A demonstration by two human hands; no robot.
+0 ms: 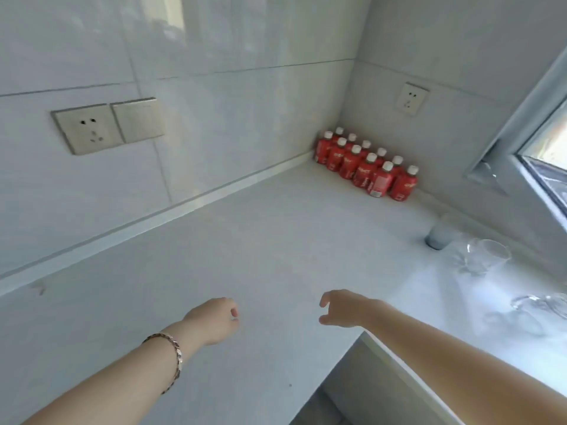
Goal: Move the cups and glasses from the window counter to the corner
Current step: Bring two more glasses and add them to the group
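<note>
Hovering over the bare counter (260,240), the left hand (211,320) is loosely curled and empty; the right hand (343,308) hangs open, empty too. Cup (440,234) and glasses (484,256) wait beneath the window (546,154). No carry seems begun; next, the right hand likely reaches rightward.

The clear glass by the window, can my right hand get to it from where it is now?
Probably yes. The right hand is empty and open, and bare counter lies between it and the clear glass.
</note>
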